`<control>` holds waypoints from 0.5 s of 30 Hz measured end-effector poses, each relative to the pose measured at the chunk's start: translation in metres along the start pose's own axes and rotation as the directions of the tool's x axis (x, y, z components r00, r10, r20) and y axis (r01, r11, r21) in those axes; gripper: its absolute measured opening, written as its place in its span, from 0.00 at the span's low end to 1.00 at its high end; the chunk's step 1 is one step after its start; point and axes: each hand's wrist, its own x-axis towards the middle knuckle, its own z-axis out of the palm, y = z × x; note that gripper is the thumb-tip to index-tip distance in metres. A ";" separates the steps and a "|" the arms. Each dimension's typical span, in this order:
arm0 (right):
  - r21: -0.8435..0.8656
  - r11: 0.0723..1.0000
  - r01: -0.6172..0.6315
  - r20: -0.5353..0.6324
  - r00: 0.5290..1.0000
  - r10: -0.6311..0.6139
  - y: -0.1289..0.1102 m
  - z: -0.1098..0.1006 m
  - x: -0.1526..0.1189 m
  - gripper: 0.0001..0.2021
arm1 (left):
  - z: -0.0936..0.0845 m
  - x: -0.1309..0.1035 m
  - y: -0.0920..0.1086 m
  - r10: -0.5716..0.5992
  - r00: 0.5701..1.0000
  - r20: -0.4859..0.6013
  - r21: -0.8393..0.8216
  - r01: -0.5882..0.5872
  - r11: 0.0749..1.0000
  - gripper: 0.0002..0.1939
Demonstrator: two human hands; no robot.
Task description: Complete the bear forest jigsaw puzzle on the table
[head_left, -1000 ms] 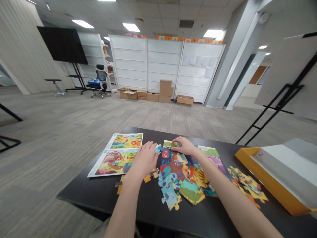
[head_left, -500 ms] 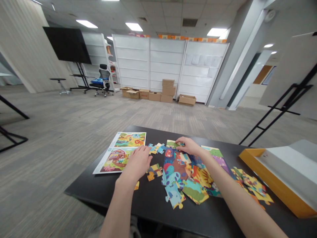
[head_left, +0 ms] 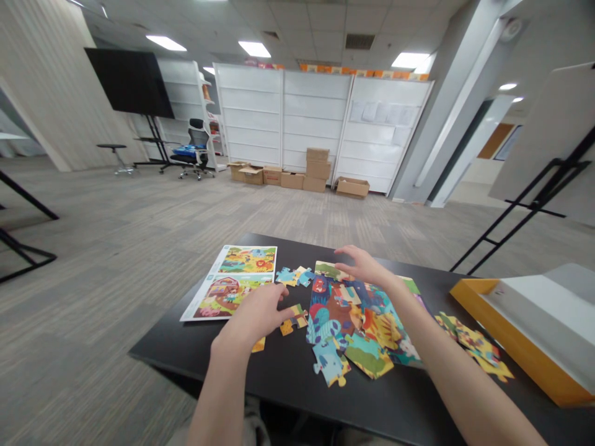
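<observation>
My left hand [head_left: 261, 313] is palm down beside the picture sheet [head_left: 204, 298], thumb apart from the fingers. Its thumb is close to a few brown and orange puzzle pieces [head_left: 297, 318]; whether it touches them I cannot tell. My right hand [head_left: 366, 267] hovers at the far edge of the colourful jigsaw puzzle [head_left: 331, 310], thumb and fingers spread over a green strip of it. My right forearm covers part of the puzzle. Light blue pieces [head_left: 304, 276] lie beyond my left hand. A pale blue piece [head_left: 329, 364] and a green one [head_left: 369, 359] lie at the near edge.
More loose pieces [head_left: 478, 347] are piled right of my right forearm. A yellow and white box [head_left: 525, 347] stands at the right on the black table [head_left: 279, 378]. Cardboard boxes [head_left: 292, 180] line the white shelves [head_left: 316, 118] across the room.
My left hand has drawn back from beside the light blue pieces towards the brown and orange ones. My right hand's fingers have lifted from the puzzle's far edge and spread apart.
</observation>
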 end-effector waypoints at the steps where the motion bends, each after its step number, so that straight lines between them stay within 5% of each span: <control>1: 0.002 1.000 0.014 -0.037 0.999 -0.014 -0.006 -0.008 -0.002 0.15 | 0.000 -0.001 0.002 -0.012 1.000 0.029 0.004 0.012 1.000 0.20; 7: 0.026 0.999 0.031 -0.106 0.994 -0.028 -0.039 -0.046 -0.042 0.13 | 0.003 -0.003 0.007 -0.013 0.995 0.099 0.076 0.006 0.997 0.30; 15: 0.111 0.959 -0.261 0.065 0.965 0.255 -0.023 -0.041 -0.106 0.17 | 0.008 -0.002 0.012 0.040 0.996 0.082 0.157 -0.053 0.986 0.26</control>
